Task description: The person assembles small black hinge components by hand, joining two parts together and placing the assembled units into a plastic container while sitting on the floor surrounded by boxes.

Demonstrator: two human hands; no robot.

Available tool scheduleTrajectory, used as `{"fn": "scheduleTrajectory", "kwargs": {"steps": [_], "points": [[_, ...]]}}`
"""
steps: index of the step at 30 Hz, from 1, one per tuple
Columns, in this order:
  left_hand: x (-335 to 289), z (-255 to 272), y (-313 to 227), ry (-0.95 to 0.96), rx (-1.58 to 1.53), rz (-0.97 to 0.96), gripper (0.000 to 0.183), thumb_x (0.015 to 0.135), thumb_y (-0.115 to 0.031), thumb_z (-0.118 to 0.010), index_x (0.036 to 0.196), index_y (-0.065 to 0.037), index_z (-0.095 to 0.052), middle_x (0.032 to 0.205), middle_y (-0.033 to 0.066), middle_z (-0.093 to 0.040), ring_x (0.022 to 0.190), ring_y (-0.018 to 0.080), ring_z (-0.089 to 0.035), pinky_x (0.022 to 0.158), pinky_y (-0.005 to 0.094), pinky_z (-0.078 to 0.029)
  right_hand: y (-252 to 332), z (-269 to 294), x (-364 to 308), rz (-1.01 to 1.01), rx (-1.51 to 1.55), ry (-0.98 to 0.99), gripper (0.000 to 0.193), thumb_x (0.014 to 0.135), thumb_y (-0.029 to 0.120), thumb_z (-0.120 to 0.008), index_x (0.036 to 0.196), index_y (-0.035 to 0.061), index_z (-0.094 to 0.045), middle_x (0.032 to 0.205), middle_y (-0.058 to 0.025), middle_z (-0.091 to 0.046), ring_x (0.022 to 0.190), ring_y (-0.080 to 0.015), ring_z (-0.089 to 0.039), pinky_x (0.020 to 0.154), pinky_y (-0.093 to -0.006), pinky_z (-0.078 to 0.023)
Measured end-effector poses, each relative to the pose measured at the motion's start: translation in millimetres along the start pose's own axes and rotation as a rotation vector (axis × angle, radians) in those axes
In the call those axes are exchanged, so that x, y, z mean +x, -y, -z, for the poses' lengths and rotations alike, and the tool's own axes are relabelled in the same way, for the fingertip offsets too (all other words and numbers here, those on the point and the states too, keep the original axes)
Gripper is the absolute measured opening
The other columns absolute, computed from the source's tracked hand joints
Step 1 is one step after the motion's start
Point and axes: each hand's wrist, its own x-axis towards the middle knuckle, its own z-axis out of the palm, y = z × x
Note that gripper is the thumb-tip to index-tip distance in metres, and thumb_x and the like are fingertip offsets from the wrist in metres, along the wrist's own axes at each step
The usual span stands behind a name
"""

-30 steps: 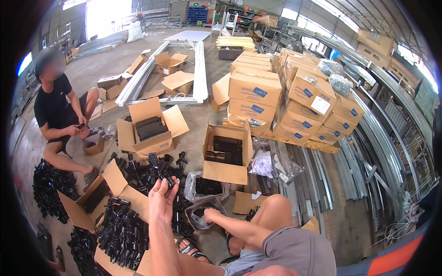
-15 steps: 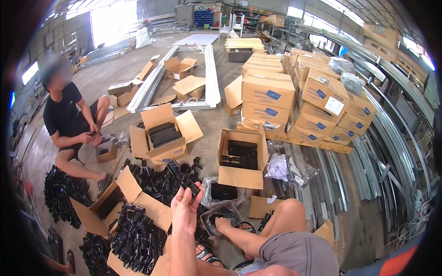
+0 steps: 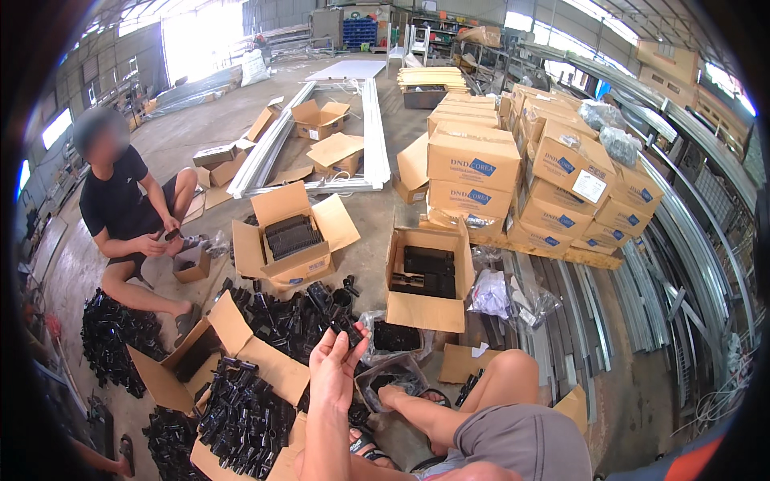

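Observation:
My left hand (image 3: 333, 370) is raised at the centre, with a small black tube-like part (image 3: 345, 329) pinched between thumb and fingers. My right hand (image 3: 390, 394) reaches down into a small plastic-lined box (image 3: 407, 370) near my feet; its fingertips are hidden in there. A second lined box (image 3: 427, 341) with small black pieces stands just beyond. Behind my left hand spreads a loose pile of black parts (image 3: 269, 321). To the left of my forearm, an open carton (image 3: 277, 361) is heaped with similar glossy black pieces (image 3: 245, 417).
At left a co-worker (image 3: 120, 200) sits holding a small dark piece, beside another black heap (image 3: 120, 341). Two open cartons (image 3: 298, 268) (image 3: 425, 314) of black parts stand ahead. Stacked boxes (image 3: 473, 160) on a pallet and long metal profiles (image 3: 666, 297) fill the right. A white frame (image 3: 373, 136) lies farther off.
My left hand has shifted slightly right and down with the black part, and its fingers have turned a little. My right hand stays at the lined box. The co-worker's hands have moved apart slightly.

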Motion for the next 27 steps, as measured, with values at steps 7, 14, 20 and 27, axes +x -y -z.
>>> {"fn": "scheduleTrajectory", "kwargs": {"steps": [7, 14, 20, 27], "points": [[1.1, -1.9, 1.0, 0.032, -0.014, 0.017, 0.024, 0.100, -0.002, -0.054, 0.122, 0.004, -0.059, 0.117, 0.0148, -0.067, 0.107, 0.0237, -0.068, 0.093, 0.0331, -0.058, -8.7, -8.4, 6.3, -0.086, 0.058, -0.037, 0.032, 0.081, 0.012, -0.070, 0.112, 0.0061, -0.075, 0.119, -0.0175, -0.070, 0.113, -0.0323, -0.067, 0.089, -0.0427, -0.056], [-2.7, 3.7, -5.5, 0.033, -0.030, 0.002, 0.025, 0.097, 0.002, -0.056, 0.121, 0.006, -0.060, 0.117, 0.0161, -0.068, 0.107, 0.0246, -0.068, 0.094, 0.0338, -0.059, 0.6, -1.9, -0.3, -0.044, 0.023, -0.020, 0.032, 0.077, 0.013, -0.072, 0.108, 0.0057, -0.075, 0.117, -0.0177, -0.071, 0.111, -0.0336, -0.068, 0.089, -0.0436, -0.056], [-0.5, -1.0, 0.2, 0.042, -0.019, 0.007, 0.026, 0.097, 0.001, -0.055, 0.123, 0.005, -0.059, 0.120, 0.0171, -0.066, 0.110, 0.0255, -0.067, 0.098, 0.0335, -0.058, -29.2, 21.6, 15.0, 0.063, 0.171, -0.264, 0.021, 0.077, 0.015, -0.062, 0.091, 0.0103, -0.078, 0.096, -0.0185, -0.074, 0.092, -0.0369, -0.071, 0.082, -0.0459, -0.057], [-4.5, 7.0, -0.9, 0.006, 0.042, -0.034, 0.027, 0.097, 0.002, -0.056, 0.124, 0.004, -0.059, 0.119, 0.0163, -0.067, 0.109, 0.0246, -0.068, 0.097, 0.0328, -0.058, 9.2, 170.8, -80.0, 0.422, 0.766, -0.528, 0.020, 0.086, 0.019, -0.068, 0.095, 0.0015, -0.070, 0.089, -0.0145, -0.074, 0.083, -0.0235, -0.072, 0.077, -0.0354, -0.056]]}}
